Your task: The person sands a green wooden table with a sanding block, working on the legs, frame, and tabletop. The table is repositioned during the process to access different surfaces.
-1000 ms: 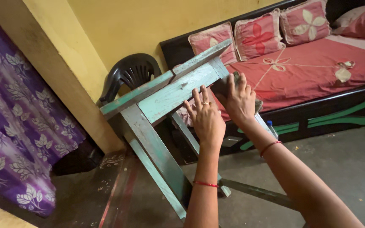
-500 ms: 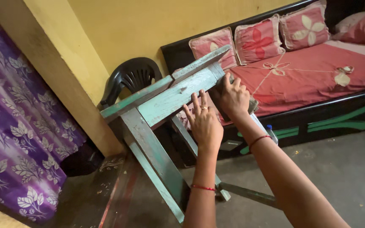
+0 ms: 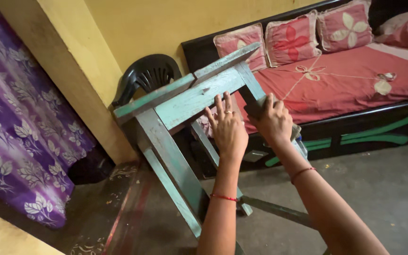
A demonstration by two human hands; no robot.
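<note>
On the floor (image 3: 378,189) near a yellow wall (image 3: 142,28), a worn green wooden table (image 3: 192,99) lies tipped on its side, its legs pointing toward the camera and its top facing away. Left hand (image 3: 227,130) rests flat against the table's side rail, fingers spread and straight, a ring on one finger; that grip is apart, holding nothing. Right hand (image 3: 275,120) presses a dark grey cloth (image 3: 253,107) against the upper leg (image 3: 253,92) just below the rail, fingers curled over it, so this grip is clamped on the cloth. Both wrists carry red threads. Behind the table stands a black plastic chair (image 3: 149,75). To the right is a bed (image 3: 350,75) with a red cover and three red pillows (image 3: 293,40). A purple flowered curtain (image 3: 20,127) hangs at the left.
</note>
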